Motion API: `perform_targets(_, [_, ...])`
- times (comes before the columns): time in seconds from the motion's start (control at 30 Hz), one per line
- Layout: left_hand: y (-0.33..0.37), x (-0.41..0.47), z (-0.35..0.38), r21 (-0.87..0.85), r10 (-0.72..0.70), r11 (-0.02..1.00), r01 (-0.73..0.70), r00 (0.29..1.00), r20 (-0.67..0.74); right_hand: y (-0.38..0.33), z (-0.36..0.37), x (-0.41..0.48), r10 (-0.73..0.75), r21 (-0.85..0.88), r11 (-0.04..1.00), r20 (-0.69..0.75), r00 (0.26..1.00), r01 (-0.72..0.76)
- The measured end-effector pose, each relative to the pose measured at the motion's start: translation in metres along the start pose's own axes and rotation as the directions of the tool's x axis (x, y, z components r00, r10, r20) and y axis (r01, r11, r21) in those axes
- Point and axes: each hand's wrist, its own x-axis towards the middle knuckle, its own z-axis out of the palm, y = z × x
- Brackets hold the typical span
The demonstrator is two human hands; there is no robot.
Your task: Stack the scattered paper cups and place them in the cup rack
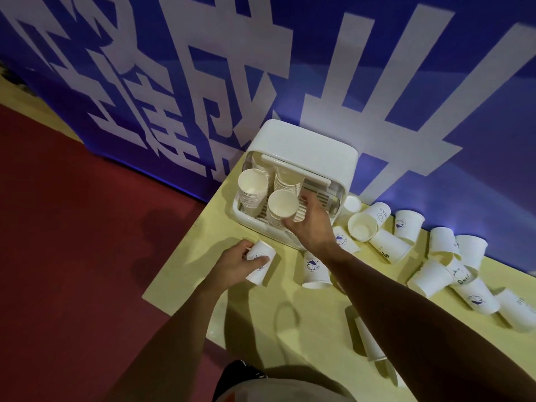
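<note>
**Stack at rack, spare cup in L hand**

R hand reaches into the rack and grasps the front stack, thumb on the near side, fingers round the far side. The top cup's mouth faces up. Grip sits low on the stack, prob. to steady the whole column while it seats on the rack's slatted floor. Rack lid is tipped back, so the way in is open from the front. A second stack stands at the rack's left, apart from the hand. More nested cups sit behind, betw. the two.

L hand holds one cup on its side on the table, fingers curled round it, near the left edge. Likely the start of the next stack, held ready while R is busy.

Loose cups lie right of the rack along the banner, some tipped over, some mouth down, a few overlapping. Plenty left, so task is approx. mid-way at best. Risk: stack leans if let go before it sits flat.
</note>
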Motion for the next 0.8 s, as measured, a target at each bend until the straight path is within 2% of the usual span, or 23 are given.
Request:
perform_targets(0.1, [0.012,0.0,-0.001,-0.031,0.006,0.999,-0.006,1.0,-0.031,0.008,-0.002,-0.008,-0.022,-0.088,0.996,-0.058,0.998,0.017])
perform_targets(0.17, [0.024,-0.002,-0.002,-0.06,0.011,0.998,-0.014,0.998,-0.059,0.014,-0.004,-0.016,-0.086,-0.169,0.983,-0.059,0.995,0.075])
perform_targets(0.3, [0.05,-0.001,-0.005,-0.143,0.032,0.989,-0.042,0.997,-0.074,0.02,-0.009,-0.031,-0.258,-0.324,0.906,0.092,0.962,0.274])
perform_targets(0.4, [0.063,0.002,-0.006,-0.178,-0.033,0.984,0.019,0.997,-0.075,0.018,-0.013,-0.037,-0.32,-0.366,0.849,0.22,0.921,0.382])
perform_targets(0.5, [0.07,0.001,-0.008,-0.301,-0.076,0.951,0.075,0.997,0.006,0.016,-0.016,-0.041,-0.365,-0.438,0.766,0.307,0.879,0.471])
perform_targets(0.63, [0.078,-0.005,-0.008,-0.436,-0.051,0.896,0.086,0.994,0.092,0.009,-0.022,-0.043,-0.416,-0.475,0.713,0.305,0.857,0.515])
perform_targets(0.8, [0.084,-0.006,-0.011,-0.483,-0.026,0.873,0.063,0.996,0.084,0.005,-0.027,-0.047,-0.458,-0.443,0.72,0.274,0.846,0.534])
